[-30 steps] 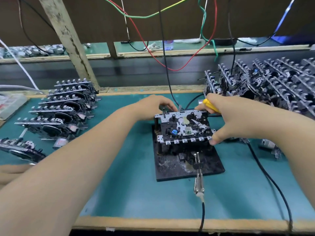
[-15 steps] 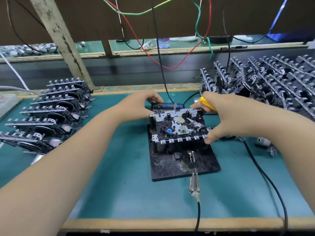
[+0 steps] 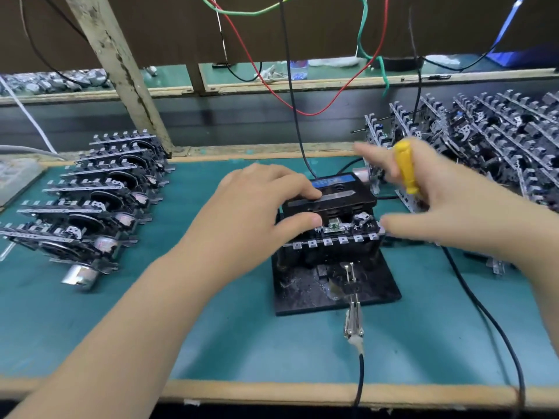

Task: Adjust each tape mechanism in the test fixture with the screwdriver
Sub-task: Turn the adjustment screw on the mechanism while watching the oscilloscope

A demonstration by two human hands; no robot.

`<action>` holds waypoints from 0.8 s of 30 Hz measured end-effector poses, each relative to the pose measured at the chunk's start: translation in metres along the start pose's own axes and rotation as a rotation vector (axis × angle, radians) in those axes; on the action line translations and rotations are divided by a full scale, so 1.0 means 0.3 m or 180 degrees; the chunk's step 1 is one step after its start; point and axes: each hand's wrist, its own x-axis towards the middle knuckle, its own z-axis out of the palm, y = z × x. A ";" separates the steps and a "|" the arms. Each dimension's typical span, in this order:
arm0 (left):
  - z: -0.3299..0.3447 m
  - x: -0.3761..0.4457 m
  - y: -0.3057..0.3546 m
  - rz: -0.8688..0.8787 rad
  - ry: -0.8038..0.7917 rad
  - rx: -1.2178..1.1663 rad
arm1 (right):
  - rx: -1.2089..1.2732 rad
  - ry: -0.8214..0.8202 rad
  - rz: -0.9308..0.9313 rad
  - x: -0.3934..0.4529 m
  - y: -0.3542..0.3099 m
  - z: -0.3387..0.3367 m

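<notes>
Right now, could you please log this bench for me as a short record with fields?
Fixture: black base plate on the green mat, tape mechanism mounted on it
On the mechanism: black cassette with a blue label
Left hand: fingers on the cassette, thumb at its front edge
Right hand: holds yellow screwdriver, thumb at the mechanism's right end
Left row: mechanisms lined up on the mat
Right pile: more mechanisms, standing on edge
Front: metal clip on a black cable
</notes>
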 end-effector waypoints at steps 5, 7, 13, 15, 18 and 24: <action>0.000 0.011 0.033 0.0063 -0.0035 0.0243 | 0.0417 0.1245 -0.0269 0.015 0.007 0.147; 0.007 0.013 0.040 0.0084 -0.0056 0.0288 | 0.1111 0.1482 -0.0129 0.020 0.028 0.184; 0.008 0.002 0.040 0.0186 -0.0246 0.0341 | 0.1161 0.1741 -0.0206 0.020 0.032 0.202; -0.008 0.000 0.038 0.0224 -0.0375 0.0400 | 0.1127 0.1801 -0.0220 0.021 0.026 0.212; -0.012 0.002 0.039 0.0208 -0.0402 0.0541 | 0.1312 0.1806 -0.0267 0.015 0.024 0.222; 0.033 -0.005 0.044 0.0245 -0.0167 0.0457 | 0.1712 0.1835 -0.0299 -0.008 0.054 0.253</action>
